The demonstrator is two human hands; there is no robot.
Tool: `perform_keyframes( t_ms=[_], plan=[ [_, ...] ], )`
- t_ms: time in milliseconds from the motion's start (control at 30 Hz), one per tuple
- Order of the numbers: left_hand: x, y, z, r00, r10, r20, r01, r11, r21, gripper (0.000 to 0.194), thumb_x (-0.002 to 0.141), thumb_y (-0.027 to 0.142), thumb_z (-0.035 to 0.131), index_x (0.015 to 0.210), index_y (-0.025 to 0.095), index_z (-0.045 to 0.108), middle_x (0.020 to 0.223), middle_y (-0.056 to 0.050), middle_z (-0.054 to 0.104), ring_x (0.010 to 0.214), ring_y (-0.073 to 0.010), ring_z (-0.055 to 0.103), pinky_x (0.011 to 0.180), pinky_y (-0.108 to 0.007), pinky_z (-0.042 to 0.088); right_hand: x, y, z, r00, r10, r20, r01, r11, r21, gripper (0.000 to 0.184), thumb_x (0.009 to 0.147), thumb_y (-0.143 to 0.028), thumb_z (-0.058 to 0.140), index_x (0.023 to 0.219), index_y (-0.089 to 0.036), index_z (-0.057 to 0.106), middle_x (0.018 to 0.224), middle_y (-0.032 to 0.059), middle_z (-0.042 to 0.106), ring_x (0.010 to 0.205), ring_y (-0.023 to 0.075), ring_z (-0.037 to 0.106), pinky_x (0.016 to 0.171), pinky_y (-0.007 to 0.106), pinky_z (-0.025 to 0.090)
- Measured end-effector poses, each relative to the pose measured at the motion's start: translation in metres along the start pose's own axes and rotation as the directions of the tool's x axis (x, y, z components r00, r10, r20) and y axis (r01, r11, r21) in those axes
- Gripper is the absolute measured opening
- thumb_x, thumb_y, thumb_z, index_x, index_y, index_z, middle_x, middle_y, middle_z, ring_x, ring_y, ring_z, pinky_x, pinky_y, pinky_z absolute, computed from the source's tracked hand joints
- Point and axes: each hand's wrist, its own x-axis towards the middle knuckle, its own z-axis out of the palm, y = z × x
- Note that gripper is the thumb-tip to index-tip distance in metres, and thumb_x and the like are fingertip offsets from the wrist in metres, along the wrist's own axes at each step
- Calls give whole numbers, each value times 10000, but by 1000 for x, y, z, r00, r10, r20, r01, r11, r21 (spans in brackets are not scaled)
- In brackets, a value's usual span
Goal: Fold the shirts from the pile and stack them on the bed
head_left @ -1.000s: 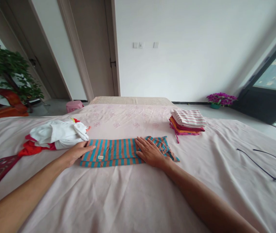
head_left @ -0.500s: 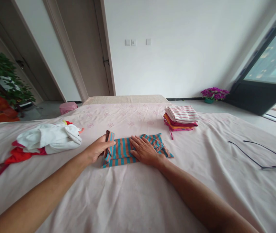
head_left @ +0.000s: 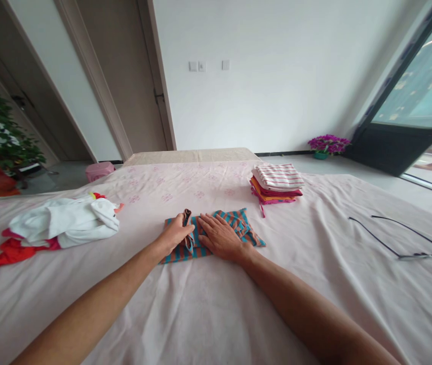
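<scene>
A teal-and-brown striped garment (head_left: 234,221), partly folded, lies on the pale pink cloth (head_left: 204,314) in front of me. My left hand (head_left: 175,234) pinches the garment's turned-up left edge between thumb and fingers, holding it a little above the layer below. Flat on the middle of the garment rests my right hand (head_left: 221,236), its fingers stretched out and pointing up and left. Beyond the right hand the garment's right end is rumpled. What kind of garment it is, I cannot tell.
Toward the back right stands a stack of folded clothes (head_left: 278,182), a striped one on top. Crumpled white and red clothes (head_left: 67,220) lie at the left. Eyeglasses (head_left: 401,248) rest on the right side. Past the cloth are a pink stool (head_left: 100,171) and purple flowers (head_left: 329,144).
My left hand has moved right with the garment's left edge, folding it inward toward my right hand. The right hand stays flat on the garment. The whole view has shifted slightly.
</scene>
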Motion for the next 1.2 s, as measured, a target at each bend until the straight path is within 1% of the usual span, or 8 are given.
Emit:
perform_keyframes(
  t_ms=[167, 300, 433, 567, 667, 800, 900, 1200],
  plan=[
    [-5, -1, 3, 985, -127, 113, 146, 973, -181, 495, 867, 332, 549, 1322, 178, 431, 917, -51, 648, 691, -148, 646, 643, -298, 550, 0, -2, -3, 1000, -6, 3, 6, 1000, 1, 584, 1013, -418, 333, 1526, -139, 305, 1563, 138, 337, 1447, 258, 283, 1182, 467, 215],
    [-8, -9, -6, 987, 154, -39, -147, 977, 153, 374, 900, 269, 458, 1242, 182, 582, 1041, -96, 678, 880, -196, 674, 824, -365, 555, 1, -2, -4, 1000, -3, -8, 3, 1000, 5, 561, 1016, -384, 320, 1523, -145, 315, 1556, 136, 351, 1441, 252, 296, 1178, 460, 226],
    [-9, -23, -3, 859, 512, -21, -405, 704, 583, 388, 928, 234, 403, 1254, 205, 612, 1277, -90, 640, 1221, -232, 560, 1088, -412, 400, 1, -3, -5, 1000, -8, -24, 8, 1000, 26, 535, 1002, -344, 351, 1511, -177, 350, 1536, 118, 391, 1425, 233, 328, 1168, 440, 252],
    [-10, -39, 12, 842, 532, 84, -396, 507, 765, 499, 963, 390, 421, 1400, 164, 501, 1440, -139, 528, 1348, -305, 453, 1159, -517, 260, 0, -2, -9, 997, 4, -78, 3, 995, 95, 451, 1004, -300, 326, 1401, -203, 518, 1440, 81, 524, 1326, 200, 466, 1119, 369, 337],
    [-12, -47, 20, 837, 537, 106, -374, 420, 827, 542, 974, 466, 384, 1427, 183, 481, 1487, -142, 473, 1387, -323, 404, 1178, -545, 179, 1, 8, -16, 977, 173, -127, -158, 980, 121, 392, 983, -258, 356, 1238, -233, 652, 1254, 48, 666, 1142, 190, 597, 1015, 323, 422],
    [-14, -49, 20, 834, 541, 109, -370, 400, 839, 559, 980, 475, 359, 1439, 176, 469, 1495, -144, 459, 1397, -323, 393, 1178, -552, 166, 3, 35, -25, 868, 452, -206, -453, 890, 47, 391, 955, -256, 392, 1260, -238, 636, 1172, 57, 701, 1077, 242, 600, 941, 367, 441],
    [-14, -47, 19, 825, 557, 97, -373, 407, 834, 545, 977, 459, 374, 1433, 179, 480, 1489, -139, 469, 1388, -316, 408, 1184, -533, 167, 5, 49, -27, 813, 542, -213, -555, 832, -2, 406, 953, -294, 417, 1317, -238, 589, 1163, 64, 702, 1075, 263, 580, 908, 383, 437],
    [-15, -48, 19, 810, 581, 82, -383, 418, 823, 522, 971, 458, 388, 1403, 195, 516, 1450, -131, 520, 1361, -309, 442, 1193, -520, 141, 11, 51, -17, 880, 429, -204, -443, 896, -26, 429, 928, -211, 425, 1328, -229, 580, 1106, 82, 709, 1027, 252, 592, 914, 366, 423]
  ],
)
